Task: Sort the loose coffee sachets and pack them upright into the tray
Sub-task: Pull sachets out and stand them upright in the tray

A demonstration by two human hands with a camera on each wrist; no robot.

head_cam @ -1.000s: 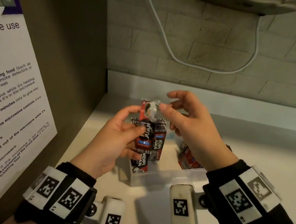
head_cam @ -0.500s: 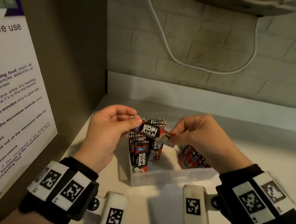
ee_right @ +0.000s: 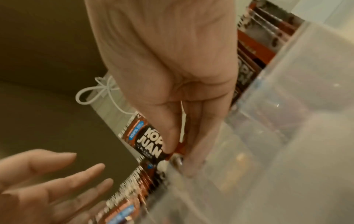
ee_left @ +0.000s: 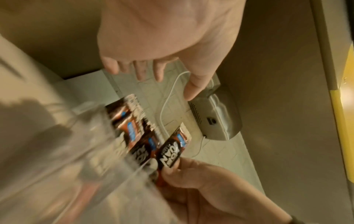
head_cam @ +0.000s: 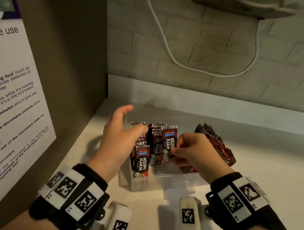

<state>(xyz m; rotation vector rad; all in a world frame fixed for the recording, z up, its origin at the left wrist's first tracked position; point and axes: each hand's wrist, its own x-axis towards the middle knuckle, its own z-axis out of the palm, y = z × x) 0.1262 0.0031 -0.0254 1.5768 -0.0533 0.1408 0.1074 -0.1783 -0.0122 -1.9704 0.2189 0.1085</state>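
A clear plastic tray (head_cam: 158, 183) stands on the pale counter, with several red-and-black "KOPI JUAN" sachets (head_cam: 142, 163) upright along its left side. My right hand (head_cam: 173, 150) pinches one sachet (head_cam: 170, 138) by its right edge, upright against that row; the right wrist view shows thumb and fingers on this sachet (ee_right: 148, 142) inside the tray wall (ee_right: 287, 106). My left hand (head_cam: 130, 123) hovers open just left of the row, fingers spread (ee_left: 139, 71), holding nothing. A loose pile of sachets (head_cam: 216, 145) lies behind my right hand.
A brown side panel with a white microwave notice (head_cam: 0, 100) closes off the left. A brick wall behind carries a white cable (head_cam: 159, 36) and a grey wall unit (head_cam: 245, 0). Bare counter (head_cam: 269, 163) stretches to the right.
Both hands held the sachet level above the tray half a second ago. Now my right hand has turned it upright and lowered it into the tray; my left hand let go and opened.
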